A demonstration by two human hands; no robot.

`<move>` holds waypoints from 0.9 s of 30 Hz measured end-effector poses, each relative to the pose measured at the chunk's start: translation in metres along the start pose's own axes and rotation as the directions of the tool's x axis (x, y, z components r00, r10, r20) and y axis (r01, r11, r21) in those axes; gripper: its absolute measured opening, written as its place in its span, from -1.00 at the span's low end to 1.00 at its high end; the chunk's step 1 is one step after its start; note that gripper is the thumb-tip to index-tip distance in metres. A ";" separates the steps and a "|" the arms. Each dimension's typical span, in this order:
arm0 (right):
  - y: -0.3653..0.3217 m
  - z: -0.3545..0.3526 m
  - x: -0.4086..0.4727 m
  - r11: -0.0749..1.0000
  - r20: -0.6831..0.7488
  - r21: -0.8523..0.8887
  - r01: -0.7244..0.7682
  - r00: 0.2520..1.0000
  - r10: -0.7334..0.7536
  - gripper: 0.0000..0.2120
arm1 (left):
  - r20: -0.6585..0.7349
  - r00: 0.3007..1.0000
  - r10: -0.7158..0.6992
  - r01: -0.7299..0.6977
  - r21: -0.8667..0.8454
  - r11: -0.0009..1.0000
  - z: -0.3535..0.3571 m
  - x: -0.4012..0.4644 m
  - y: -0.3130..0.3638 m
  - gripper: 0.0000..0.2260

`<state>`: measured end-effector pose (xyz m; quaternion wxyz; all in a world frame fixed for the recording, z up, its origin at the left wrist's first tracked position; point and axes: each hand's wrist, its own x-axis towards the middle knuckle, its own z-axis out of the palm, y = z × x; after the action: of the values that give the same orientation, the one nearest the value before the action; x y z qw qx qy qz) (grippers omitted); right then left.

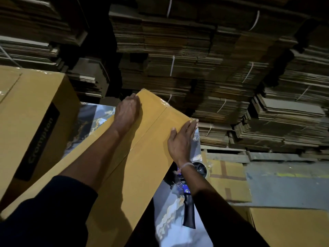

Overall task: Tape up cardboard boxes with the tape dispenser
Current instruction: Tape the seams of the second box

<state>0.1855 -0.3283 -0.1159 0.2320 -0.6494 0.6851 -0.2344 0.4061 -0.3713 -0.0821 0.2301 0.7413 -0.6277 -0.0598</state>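
Yellow-brown corrugated cardboard forms the long box (142, 157) running from 7 o'clock up toward 12 o'clock through the middle of the head view. Its top is smooth and flat, the 2 flaps meeting in a straight centre seam under a glossy strip of clear tape that catches light near the far end. The left hand (127, 113) lies at about 11 o'clock from the middle of the frame, palm down on the left flap, fingers bent over the far left edge of the box; how tightly they grasp it I cannot tell. The right hand (181, 139) lies at about 2 o'clock, flat on the right flap, fingers straight and together, tips reaching the far right corner. A thin pale band circles the right wrist.

Under the right forearm, at about 5 o'clock, the tape dispenser (187, 202) rests on a glossy marbled table (170, 220), well apart from both hands: black moulded handle, blue frame, a round roll at its far end.

At 9 o'clock a larger cardboard carton (35, 122) stands just beside the box, with a black printed label on its side. From 10 o'clock to 3 o'clock rise stacks of flattened cartons (195, 59), rough-edged, layered and bound with white straps.
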 end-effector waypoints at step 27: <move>-0.045 0.044 -0.097 0.961 0.223 0.076 0.267 0.934 -0.278 -0.26 | 0.142 0.957 -0.252 0.235 0.124 0.964 -0.061 -0.129 -0.118 -0.52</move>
<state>0.2526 -0.2347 -0.1206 0.2899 -0.7557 0.5514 -0.2022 0.5091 -0.2186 -0.1025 0.1316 0.8171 -0.5499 -0.1122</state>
